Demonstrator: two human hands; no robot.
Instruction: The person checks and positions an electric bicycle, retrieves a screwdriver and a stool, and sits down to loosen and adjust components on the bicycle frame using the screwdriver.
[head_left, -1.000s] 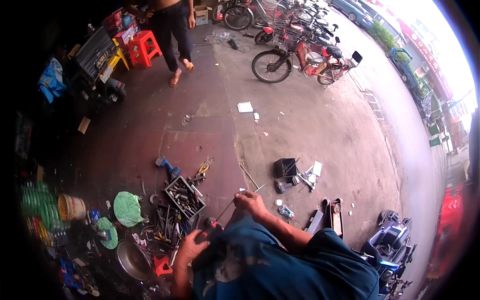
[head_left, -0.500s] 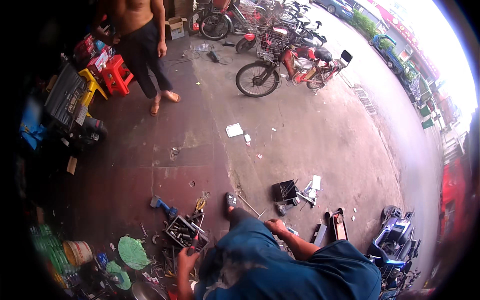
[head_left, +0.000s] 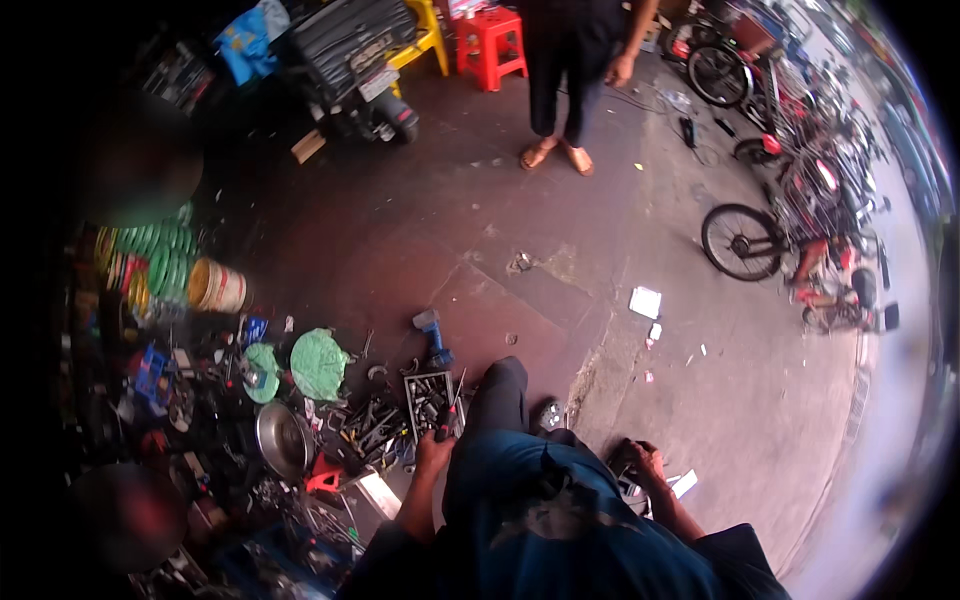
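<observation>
The fingers of your left hand (head_left: 433, 457) were found closed around the red-and-black handle of a screwdriver (head_left: 447, 423), its thin shaft pointing forward, away from you. The screwdriver lay in that grip at the near right edge of a grey tray (head_left: 430, 375) filled with metal pieces. Your right hand (head_left: 645, 462) was low and well apart, to the right of the left fingers. A dark object (head_left: 624, 457) lay at the right fingertips; whether they grasped it or only touched it could not be told. A white panel (head_left: 685, 484) was noted just to the right of the right fingers.

Beyond the left fingers, past the tray, a blue power tool (head_left: 437, 345) lay on the floor. To the left of those fingers were loose hand tools (head_left: 374, 430), then a shiny metal bowl (head_left: 284, 440), with a crumpled green sheet (head_left: 318, 363) farther forward. A small red stool (head_left: 323, 474) stood left of and slightly nearer to you than the left fingers. Farther out on that side was a whitish bucket (head_left: 217, 287). Well forward of both sets of fingers, another person's sandalled feet (head_left: 558, 158) faced you.
</observation>
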